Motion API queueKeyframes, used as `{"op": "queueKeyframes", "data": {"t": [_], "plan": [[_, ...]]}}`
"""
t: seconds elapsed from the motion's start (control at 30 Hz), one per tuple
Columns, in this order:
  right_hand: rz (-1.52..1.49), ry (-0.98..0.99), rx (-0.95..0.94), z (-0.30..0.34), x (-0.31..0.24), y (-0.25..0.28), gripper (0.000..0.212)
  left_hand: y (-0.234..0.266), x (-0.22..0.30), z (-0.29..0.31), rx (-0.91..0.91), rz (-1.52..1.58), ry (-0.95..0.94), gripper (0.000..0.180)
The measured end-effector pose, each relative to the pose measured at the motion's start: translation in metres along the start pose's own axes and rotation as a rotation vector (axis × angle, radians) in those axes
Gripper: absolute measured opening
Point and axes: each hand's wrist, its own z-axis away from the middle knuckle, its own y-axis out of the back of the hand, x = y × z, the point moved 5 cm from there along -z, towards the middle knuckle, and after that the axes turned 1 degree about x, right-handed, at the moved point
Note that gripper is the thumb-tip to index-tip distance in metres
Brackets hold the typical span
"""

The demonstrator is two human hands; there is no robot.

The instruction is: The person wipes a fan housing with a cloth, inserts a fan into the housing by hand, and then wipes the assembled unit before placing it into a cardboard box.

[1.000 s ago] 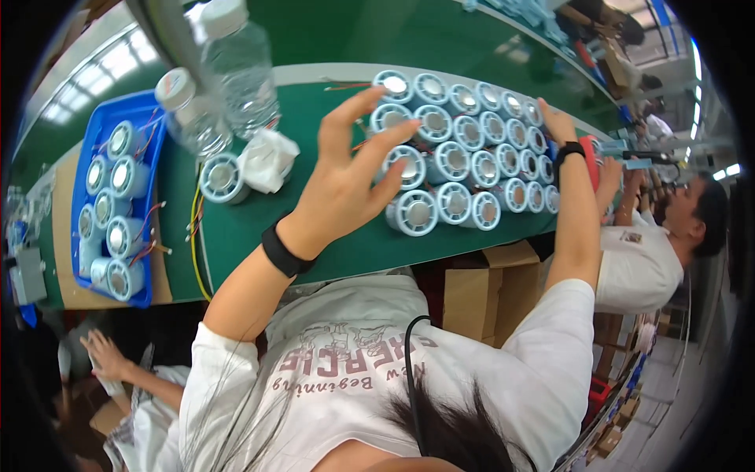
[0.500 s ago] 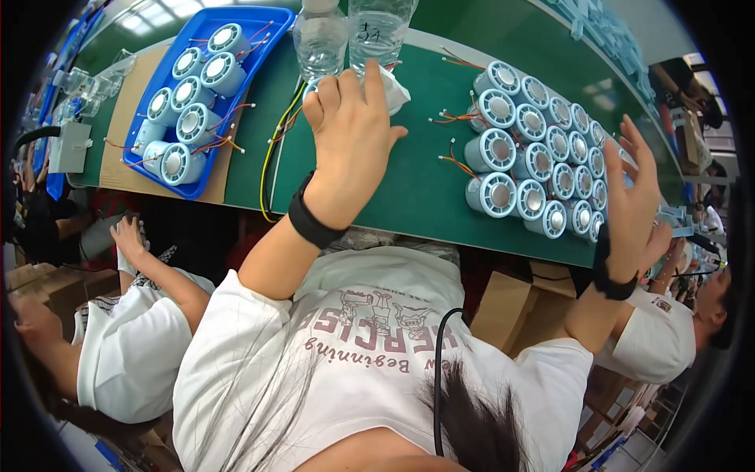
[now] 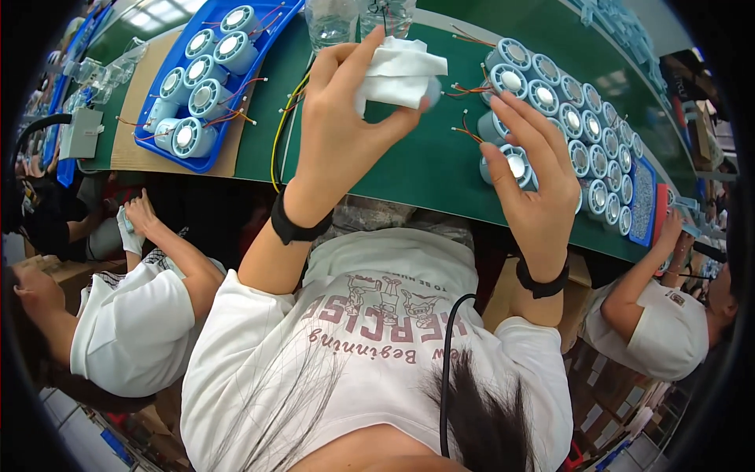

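My left hand is raised over the middle of the green table, thumb and fingers closed around a folded white wipe. A pale, blurred rounded shape shows beside my thumb tip; I cannot make out what it is. Over the left front corner of the right-hand group of light-blue round motor-like units, my right hand hovers with fingers apart and nothing in it. It hides some of these units. Their round faces have silver centres, and thin coloured wires trail from the left ones.
At left, a blue tray holds several similar units on a cardboard sheet. Two clear plastic bottles stand behind my left hand. A yellow cable crosses the table. Co-workers sit on both sides. A blue bin lies right.
My left hand has lifted and turned, bringing the white wipe into fuller view. My right hand has swung left, from the group's right side to its left front corner. The view has shifted slightly.
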Motion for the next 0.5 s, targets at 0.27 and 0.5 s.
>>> {"op": "queueKeyframes", "data": {"t": [0.27,0.5], "plan": [[-0.250,0.053,-0.112,0.007,-0.008,-0.013,0.072,-0.014,0.022,0.022,-0.456,1.128,0.461,0.067],[-0.369,0.046,-0.040,0.024,-0.003,-0.007,0.078,-0.020,0.040,0.033,-0.566,1.204,0.279,0.066]]}}
